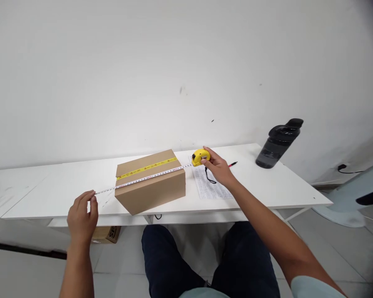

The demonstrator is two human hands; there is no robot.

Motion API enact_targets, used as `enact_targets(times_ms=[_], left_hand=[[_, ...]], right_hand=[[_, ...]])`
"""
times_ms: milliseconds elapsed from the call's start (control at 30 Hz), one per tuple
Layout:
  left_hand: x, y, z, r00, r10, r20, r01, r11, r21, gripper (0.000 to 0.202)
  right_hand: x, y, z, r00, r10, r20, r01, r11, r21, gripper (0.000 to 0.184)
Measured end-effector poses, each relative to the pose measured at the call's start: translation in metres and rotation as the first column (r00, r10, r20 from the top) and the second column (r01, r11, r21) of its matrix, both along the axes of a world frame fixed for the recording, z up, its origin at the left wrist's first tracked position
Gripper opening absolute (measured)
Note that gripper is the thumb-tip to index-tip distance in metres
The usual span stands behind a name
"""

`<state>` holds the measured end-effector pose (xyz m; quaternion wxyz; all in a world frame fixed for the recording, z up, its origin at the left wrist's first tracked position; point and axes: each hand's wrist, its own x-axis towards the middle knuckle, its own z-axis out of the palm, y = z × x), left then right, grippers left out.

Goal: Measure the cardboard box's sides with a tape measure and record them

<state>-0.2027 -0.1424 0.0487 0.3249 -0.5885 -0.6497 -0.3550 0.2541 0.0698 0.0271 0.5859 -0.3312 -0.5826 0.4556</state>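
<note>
A closed cardboard box [157, 191] sits on the white table, with a strip of yellow printed tape [146, 168] along its top. My right hand [217, 166] grips the yellow case of a tape measure [200, 157] just past the box's right end; a black wrist cord hangs from it. The white measuring blade [152, 175] stretches across the box top and runs on past its left side. Left of the box, my left hand [83, 211] pinches the free end of that blade between thumb and fingers.
A printed sheet [208, 186] lies under my right hand, with a red and black pen [233, 164] beside it. Farther right on the table [286, 190] stands a dark bottle [278, 145]. Another carton [108, 234] rests below the table. A white wall rises behind.
</note>
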Motion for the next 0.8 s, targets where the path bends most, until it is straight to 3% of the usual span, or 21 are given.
enact_targets(times_ms=[200,300,400,500,600,700,767,800], left_hand=[[0.040,0.000,-0.010,0.972,-0.223,-0.071,0.213,0.968,-0.136,0.044],[0.055,0.008,-0.018,0.979,-0.188,-0.073,0.183,0.981,-0.068,0.049],[0.055,0.015,-0.019,0.988,-0.131,-0.076,0.130,0.991,-0.021,0.039],[0.048,0.009,-0.011,0.980,-0.126,-0.152,0.132,0.991,0.026,0.026],[0.060,-0.013,0.002,0.954,-0.136,-0.268,0.175,0.976,0.126,0.028],[0.103,-0.037,0.006,0.897,-0.270,-0.348,0.331,0.935,0.128,0.033],[0.145,-0.045,-0.003,0.805,-0.491,-0.334,0.515,0.857,-0.020,0.027],[0.167,-0.046,-0.011,0.756,-0.586,-0.291,0.592,0.802,-0.077,0.024]], right_hand=[[-0.024,-0.006,0.002,0.989,0.142,0.042,-0.141,0.990,-0.009,0.068],[-0.031,-0.009,0.002,0.987,0.158,0.030,-0.157,0.987,-0.022,0.067],[-0.032,-0.010,0.007,0.988,0.150,-0.027,-0.150,0.988,-0.025,0.073],[-0.023,-0.020,0.016,0.990,0.115,-0.086,-0.117,0.993,-0.014,0.078],[-0.004,-0.046,0.017,0.990,0.083,-0.111,-0.086,0.996,-0.027,0.067],[0.010,-0.090,-0.003,0.983,0.039,-0.180,-0.065,0.988,-0.139,0.059],[0.007,-0.125,-0.027,0.964,0.063,-0.258,-0.141,0.944,-0.297,0.060],[0.001,-0.144,-0.039,0.952,0.112,-0.286,-0.220,0.897,-0.382,0.060]])
